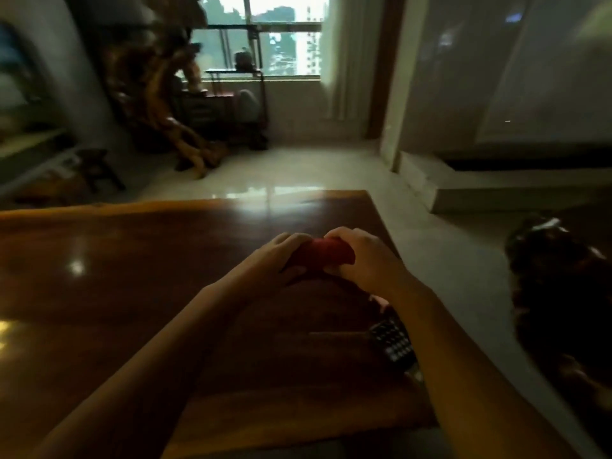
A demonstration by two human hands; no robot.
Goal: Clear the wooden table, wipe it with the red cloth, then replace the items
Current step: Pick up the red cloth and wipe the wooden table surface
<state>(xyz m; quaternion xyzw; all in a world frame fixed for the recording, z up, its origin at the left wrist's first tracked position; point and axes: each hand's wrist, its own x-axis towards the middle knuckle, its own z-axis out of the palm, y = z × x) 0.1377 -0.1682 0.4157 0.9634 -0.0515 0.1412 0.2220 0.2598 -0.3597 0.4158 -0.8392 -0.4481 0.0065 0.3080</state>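
The red cloth [319, 256] is bunched into a small roll above the right part of the dark wooden table [132, 276]. My left hand [281, 256] grips its left end and my right hand [367, 256] grips its right end. Both hands hide much of the cloth. A dark remote control with rows of pale buttons [392, 344] lies on the table near its right edge, partly hidden under my right forearm.
Pale glossy floor runs beyond the table's far and right edges. A dark, blurred shape [563, 293] sits on the floor at the right. A large carved wood sculpture [159, 94] and a small stool [99, 167] stand far left by the window.
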